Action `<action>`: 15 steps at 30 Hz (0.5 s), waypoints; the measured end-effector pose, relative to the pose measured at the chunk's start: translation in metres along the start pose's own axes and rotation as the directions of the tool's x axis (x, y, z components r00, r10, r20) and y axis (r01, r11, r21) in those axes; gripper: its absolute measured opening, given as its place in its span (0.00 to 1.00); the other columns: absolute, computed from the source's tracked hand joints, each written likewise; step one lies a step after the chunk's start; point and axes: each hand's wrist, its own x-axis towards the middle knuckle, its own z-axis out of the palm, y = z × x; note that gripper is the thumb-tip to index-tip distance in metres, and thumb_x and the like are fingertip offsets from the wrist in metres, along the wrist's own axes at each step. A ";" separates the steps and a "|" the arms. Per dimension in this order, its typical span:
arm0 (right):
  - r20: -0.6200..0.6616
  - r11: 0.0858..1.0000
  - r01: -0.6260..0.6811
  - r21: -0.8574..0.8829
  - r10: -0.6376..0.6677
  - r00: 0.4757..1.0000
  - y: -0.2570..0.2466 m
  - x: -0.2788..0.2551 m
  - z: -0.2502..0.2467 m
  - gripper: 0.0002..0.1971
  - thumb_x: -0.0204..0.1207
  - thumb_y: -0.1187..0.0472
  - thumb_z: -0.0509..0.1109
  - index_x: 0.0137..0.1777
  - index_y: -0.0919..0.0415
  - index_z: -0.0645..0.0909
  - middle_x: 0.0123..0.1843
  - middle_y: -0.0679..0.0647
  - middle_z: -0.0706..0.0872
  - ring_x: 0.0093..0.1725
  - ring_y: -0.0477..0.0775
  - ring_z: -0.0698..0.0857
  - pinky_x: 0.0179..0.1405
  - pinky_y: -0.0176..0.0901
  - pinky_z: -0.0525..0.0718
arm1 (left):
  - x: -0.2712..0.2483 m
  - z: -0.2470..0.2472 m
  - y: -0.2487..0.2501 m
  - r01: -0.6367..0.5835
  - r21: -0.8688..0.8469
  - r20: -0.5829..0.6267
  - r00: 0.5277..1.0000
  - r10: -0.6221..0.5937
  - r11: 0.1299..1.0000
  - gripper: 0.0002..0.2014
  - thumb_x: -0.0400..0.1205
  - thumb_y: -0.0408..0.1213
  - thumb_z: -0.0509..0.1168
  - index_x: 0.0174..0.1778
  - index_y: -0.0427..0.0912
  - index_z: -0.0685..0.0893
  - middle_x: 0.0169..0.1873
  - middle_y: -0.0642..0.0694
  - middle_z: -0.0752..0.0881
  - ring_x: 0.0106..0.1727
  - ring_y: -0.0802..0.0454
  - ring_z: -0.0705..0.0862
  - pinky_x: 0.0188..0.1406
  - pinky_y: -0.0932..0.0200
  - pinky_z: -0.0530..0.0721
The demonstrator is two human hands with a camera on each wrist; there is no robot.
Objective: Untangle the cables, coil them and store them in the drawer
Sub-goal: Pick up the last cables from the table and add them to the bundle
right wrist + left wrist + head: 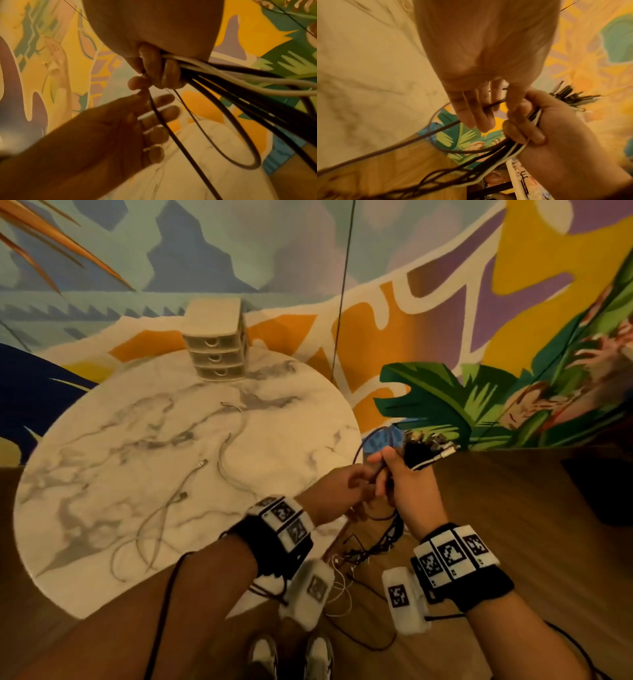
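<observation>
Cables (223, 75) filled the right grip (407, 491), curled tight; the left grip (337, 487) at nine o'clock pinched one dark cable (447, 125) beside the bench (102, 457).

Drawer unit (215, 350) contents unreadable; cable bundle (383, 539) strands blurred, their lower ends behind the wrists.

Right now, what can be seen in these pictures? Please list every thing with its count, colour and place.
table: one, round, white marble, left of the hands
drawer unit: one, beige, three drawers, at the table's far edge
loose cables: several, pale, spread on the table
cable bundle: one, black and white cables, in the right hand, plugs sticking out above
dark cable: one, looping from the bundle
shoes: two, on the floor
left hand: pinches the dark cable
right hand: grips the bundle
</observation>
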 end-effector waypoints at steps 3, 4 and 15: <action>-0.128 0.999 0.041 -0.036 -0.045 0.991 -0.003 -0.002 -0.023 0.16 0.85 0.57 0.58 0.51 0.66 0.85 0.21 0.57 0.78 0.17 0.42 0.72 0.23 0.33 0.70 | 0.014 0.017 -0.006 -0.022 0.058 -0.007 1.000 0.023 0.998 0.12 0.85 0.35 0.58 0.35 0.47 0.79 0.26 0.44 0.79 0.25 0.48 0.77 0.27 0.57 0.77; -0.167 0.999 0.038 -0.029 -0.043 0.985 -0.003 -0.001 -0.031 0.15 0.85 0.58 0.57 0.53 0.62 0.85 0.21 0.56 0.78 0.17 0.42 0.72 0.24 0.35 0.70 | 0.015 0.020 -0.021 0.019 0.023 -0.013 1.000 -0.018 1.000 0.12 0.85 0.36 0.59 0.35 0.46 0.79 0.25 0.44 0.79 0.23 0.50 0.76 0.24 0.59 0.76; -0.045 0.996 0.051 0.076 -0.048 0.998 -0.019 -0.016 -0.057 0.15 0.84 0.59 0.58 0.52 0.61 0.87 0.34 0.56 0.86 0.33 0.48 0.85 0.35 0.34 0.82 | 0.009 0.063 0.015 -0.384 0.213 0.152 0.922 0.357 0.899 0.24 0.76 0.34 0.69 0.68 0.37 0.75 0.62 0.44 0.79 0.64 0.50 0.79 0.65 0.56 0.78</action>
